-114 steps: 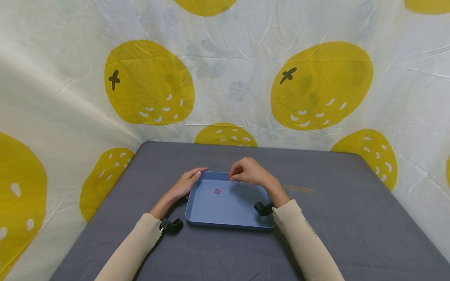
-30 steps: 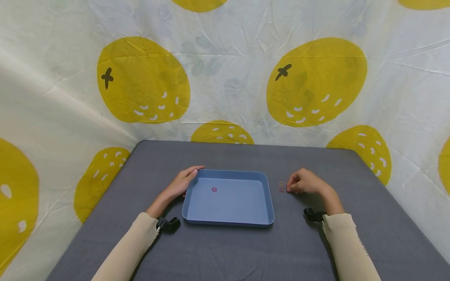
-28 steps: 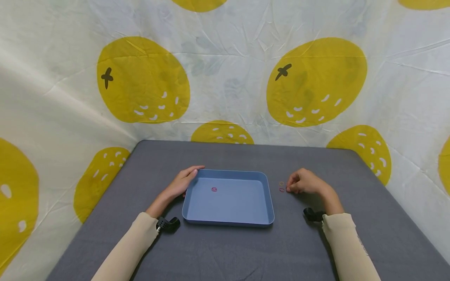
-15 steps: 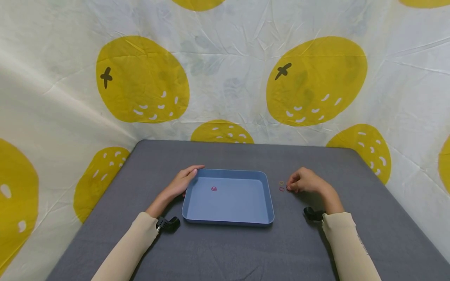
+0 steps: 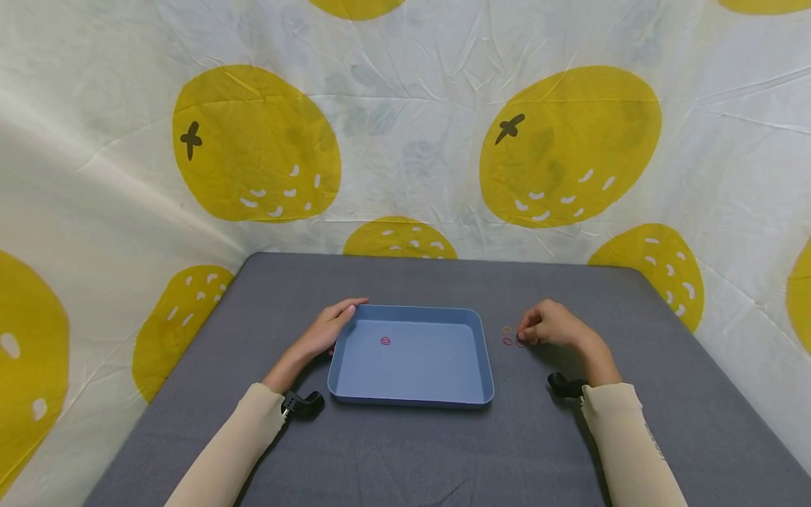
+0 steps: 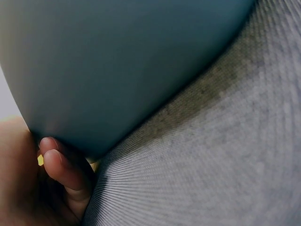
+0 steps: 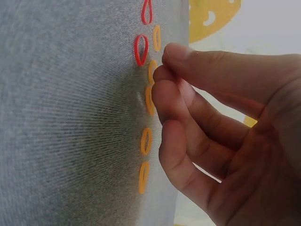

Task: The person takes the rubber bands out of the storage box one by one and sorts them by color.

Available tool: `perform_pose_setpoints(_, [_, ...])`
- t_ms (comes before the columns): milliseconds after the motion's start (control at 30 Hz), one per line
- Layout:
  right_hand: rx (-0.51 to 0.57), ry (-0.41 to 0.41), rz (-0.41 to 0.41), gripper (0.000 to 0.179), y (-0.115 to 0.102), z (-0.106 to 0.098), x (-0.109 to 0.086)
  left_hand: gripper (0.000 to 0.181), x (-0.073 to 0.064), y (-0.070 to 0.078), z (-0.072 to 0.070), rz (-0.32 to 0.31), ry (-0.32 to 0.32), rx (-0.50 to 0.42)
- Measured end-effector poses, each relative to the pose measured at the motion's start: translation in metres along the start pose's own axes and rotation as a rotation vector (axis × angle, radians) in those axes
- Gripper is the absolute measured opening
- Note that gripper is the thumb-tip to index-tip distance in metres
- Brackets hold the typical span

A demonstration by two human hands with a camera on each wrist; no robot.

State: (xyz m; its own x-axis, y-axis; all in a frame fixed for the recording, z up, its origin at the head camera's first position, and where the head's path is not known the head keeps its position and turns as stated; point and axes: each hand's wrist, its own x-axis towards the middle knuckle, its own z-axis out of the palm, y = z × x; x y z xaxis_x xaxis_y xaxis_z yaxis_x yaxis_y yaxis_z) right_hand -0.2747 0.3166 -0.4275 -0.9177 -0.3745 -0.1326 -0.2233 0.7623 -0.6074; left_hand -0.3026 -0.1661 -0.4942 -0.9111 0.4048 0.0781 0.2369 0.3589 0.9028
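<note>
At the left end of the shallow blue tray (image 5: 412, 377), my left hand (image 5: 326, 331) grips the wall, thumb over the rim. Its fingers (image 6: 61, 169) bend under the tray's edge in the left wrist view. Red rubber bands (image 5: 385, 341) lie overlapping in the tray. To the right, my right hand (image 5: 550, 325) hovers just above the table with loosely bent fingers. The right wrist view shows nothing between its fingertips. A red rubber band (image 7: 141, 50) lies beside them, and a second red band (image 7: 147, 12) lies farther off. Several orange bands (image 7: 146, 141) form a row by the fingers.
A grey cloth covers the table (image 5: 405, 451). Behind it hangs a white curtain (image 5: 412, 155) printed with yellow fruit. A black wrist camera (image 5: 564, 386) sits on the right wrist, another camera (image 5: 304, 405) on the left.
Since the oldest frame, my right hand has moved from over the tray to the bands at its right. In the last half second its fingertips rose slightly, uncovering a red band. The left hand stayed.
</note>
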Motion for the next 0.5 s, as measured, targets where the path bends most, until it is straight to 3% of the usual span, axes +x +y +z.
perform_pose_setpoints(500, [0.047,0.028,-0.022,0.008,-0.0052,-0.0004,0.0027,0.044,-0.002,0.0026,0.0007,-0.012,0.005,0.012])
